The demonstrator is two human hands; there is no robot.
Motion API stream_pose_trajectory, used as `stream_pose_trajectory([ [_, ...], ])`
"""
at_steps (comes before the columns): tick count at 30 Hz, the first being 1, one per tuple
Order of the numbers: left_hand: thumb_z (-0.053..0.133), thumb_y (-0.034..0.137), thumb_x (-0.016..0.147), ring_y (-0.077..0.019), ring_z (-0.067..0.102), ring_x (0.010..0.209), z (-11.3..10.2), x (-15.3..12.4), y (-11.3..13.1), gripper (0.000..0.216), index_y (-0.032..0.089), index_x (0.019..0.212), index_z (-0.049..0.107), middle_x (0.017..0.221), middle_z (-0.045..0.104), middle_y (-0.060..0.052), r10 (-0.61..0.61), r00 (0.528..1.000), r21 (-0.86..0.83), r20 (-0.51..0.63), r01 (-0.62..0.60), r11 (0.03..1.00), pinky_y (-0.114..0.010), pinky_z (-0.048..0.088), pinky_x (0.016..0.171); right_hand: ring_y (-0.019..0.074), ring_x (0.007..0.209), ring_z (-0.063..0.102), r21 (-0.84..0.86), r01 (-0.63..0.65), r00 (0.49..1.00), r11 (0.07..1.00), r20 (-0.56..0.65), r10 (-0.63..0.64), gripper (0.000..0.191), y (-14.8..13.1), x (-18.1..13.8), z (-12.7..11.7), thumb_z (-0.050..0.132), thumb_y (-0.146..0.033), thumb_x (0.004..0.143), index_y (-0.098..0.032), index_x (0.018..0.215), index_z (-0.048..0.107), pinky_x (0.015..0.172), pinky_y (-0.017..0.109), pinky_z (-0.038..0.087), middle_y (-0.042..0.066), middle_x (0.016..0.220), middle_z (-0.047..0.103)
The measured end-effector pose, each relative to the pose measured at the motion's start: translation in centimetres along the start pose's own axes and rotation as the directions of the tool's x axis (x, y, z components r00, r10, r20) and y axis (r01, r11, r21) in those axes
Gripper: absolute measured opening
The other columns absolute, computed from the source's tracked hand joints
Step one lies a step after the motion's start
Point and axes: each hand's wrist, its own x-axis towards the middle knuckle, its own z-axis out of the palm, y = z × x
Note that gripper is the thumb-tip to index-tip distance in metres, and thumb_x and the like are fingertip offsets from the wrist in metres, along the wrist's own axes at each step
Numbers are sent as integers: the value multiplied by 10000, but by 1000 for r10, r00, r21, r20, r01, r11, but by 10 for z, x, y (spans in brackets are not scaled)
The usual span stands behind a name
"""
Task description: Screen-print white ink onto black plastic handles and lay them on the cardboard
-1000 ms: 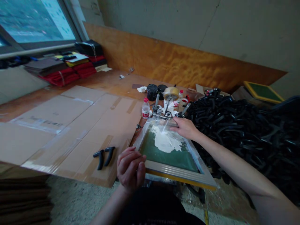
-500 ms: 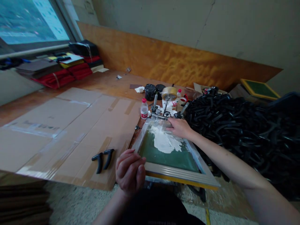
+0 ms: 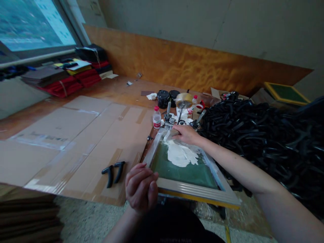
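Note:
A printing screen (image 3: 184, 184) with green mesh lies tilted in front of me, its pale frame taped along the sides. Thick white ink (image 3: 181, 155) is spread over the upper half of the mesh. At the screen's far end my right hand (image 3: 187, 135) grips a squeegee (image 3: 171, 133), partly hidden under the fingers. My left hand (image 3: 140, 185) is curled into a fist at the near left corner of the frame; what it holds, if anything, is hidden. Two black curved handles (image 3: 118, 171) lie left of it on flattened cardboard (image 3: 83, 141).
A big pile of black handles (image 3: 243, 135) fills the right side. Behind the screen are metal clamps (image 3: 168, 113), a tape roll (image 3: 184, 100), black jars (image 3: 162, 98) and a red-capped bottle (image 3: 156, 118). Red folded stacks (image 3: 58, 87) sit at the back left.
My right hand has shifted slightly left at the screen's far end, and the squeegee under it shows more clearly. The left fist stays by the corner. The view has tilted a little.

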Motion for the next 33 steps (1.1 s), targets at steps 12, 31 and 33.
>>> stream_pose_trajectory([
  [12,535,55,754,-187,570,786,1,5,1,205,164,853,677,825,589,-54,1,1000,-2,-14,-1,1000,-426,560,751,162,746,594,19,-94,994,995,63,93,173,28,-56,-36,669,-300,785,-208,915,601,619,218,324,-15,812,655],
  [31,543,48,761,-194,581,822,-1,7,0,197,158,856,676,827,595,-56,20,1000,2,16,-20,1000,-420,554,770,213,835,623,-205,-200,980,958,-26,199,182,-5,-59,-24,606,-350,845,-204,949,576,608,256,299,48,942,694],
  [33,542,45,757,-196,576,820,-2,6,0,199,149,861,676,832,595,-62,25,999,-7,24,-25,1000,-429,555,771,197,789,610,-149,-206,979,967,-30,203,187,0,-66,-32,628,-351,827,-202,926,575,601,246,296,34,886,683],
])
